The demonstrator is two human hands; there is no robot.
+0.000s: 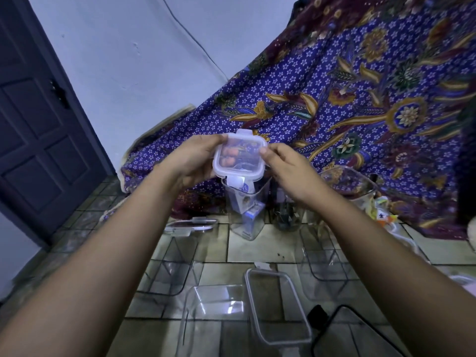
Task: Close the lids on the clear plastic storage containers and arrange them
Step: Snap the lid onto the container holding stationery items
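Head view: a square clear lid (239, 157) held up in both my hands.
My left hand (198, 159) grips its left edge (partly seen through the plastic), my right hand (288, 171) pinches the right; below it, seemingly, a tall open container (247, 229) stands on the floor (257, 251).

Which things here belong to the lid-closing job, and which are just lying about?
Job: square lid; tall container; left open container; front open container; right open container; rectangular lid; far-left lid.
Lying about: patterned cloth; door; black cable.
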